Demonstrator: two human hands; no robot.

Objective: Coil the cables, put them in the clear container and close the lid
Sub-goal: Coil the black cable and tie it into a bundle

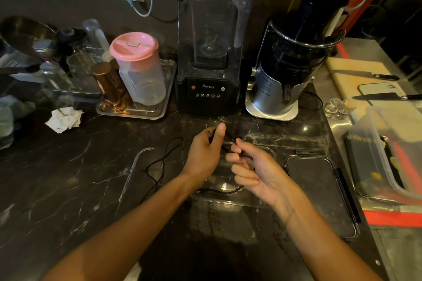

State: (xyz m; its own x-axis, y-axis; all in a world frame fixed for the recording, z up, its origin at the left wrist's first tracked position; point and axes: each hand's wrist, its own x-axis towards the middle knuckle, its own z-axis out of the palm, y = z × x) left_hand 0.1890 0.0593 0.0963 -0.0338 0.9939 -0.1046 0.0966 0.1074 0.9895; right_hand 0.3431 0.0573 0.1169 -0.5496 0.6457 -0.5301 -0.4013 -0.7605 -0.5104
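Nearest the camera, two bare forearms are reaching forward over the dark marble tabletop (68,189). The right hand (253,169) is curling its fingers round a thin black cable (237,155), with a loop of it hanging below the palm. The left hand (205,150) is pinching the same cable near its plug end, thumb on top, so both grips are closed on it and the cable is being held just above the container (228,198), a clear shallow tub lying under the hands. A second cable (159,162) is lying loose in slack curls on the tabletop, just left of the left wrist. The lid (319,191), clear with a dark seal, is lying flat to the right of the container, apart from it.

The cables look light, limp and thin; they will probably spring out of a coil unless pinched where the loops cross. The plug end seems the firmest place to anchor, while the other hand is feeding loops. The container looks light and may slide when pressed.

Further back, a blender (209,89) and a juicer (285,75) are standing against the wall, with a pink-topped jug (137,68) on a tray (137,114) to the left.
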